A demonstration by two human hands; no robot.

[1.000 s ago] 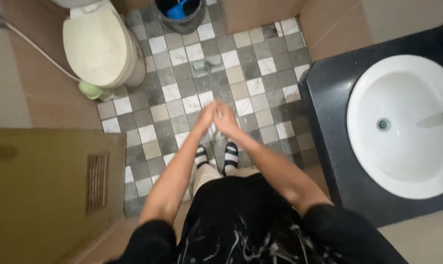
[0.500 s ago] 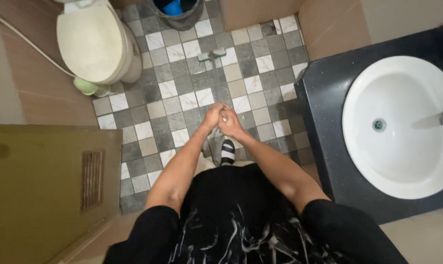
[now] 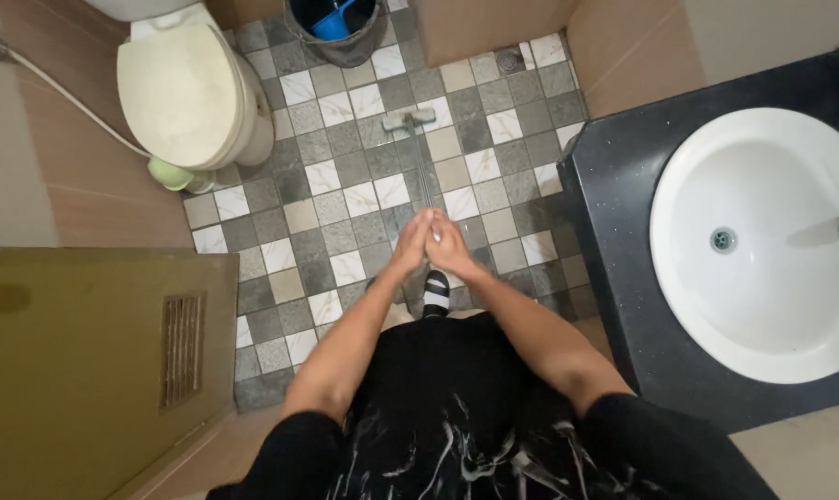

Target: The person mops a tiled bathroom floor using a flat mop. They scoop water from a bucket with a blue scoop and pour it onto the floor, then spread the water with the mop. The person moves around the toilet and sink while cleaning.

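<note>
I saw the left hand and the right hand pressed together, both wrapped around a thin handle whose top end sat between the palms. The fingers were curled shut on it. The handle ran away from me across the tiled floor to a mop head lying flat on the tiles, well apart from the hands. Beyond the head stood a bucket against the far wall. A toilet with its lid down was off to the left, a white sink in a black counter to the right. One striped shoe showed just below the hands.
</note>
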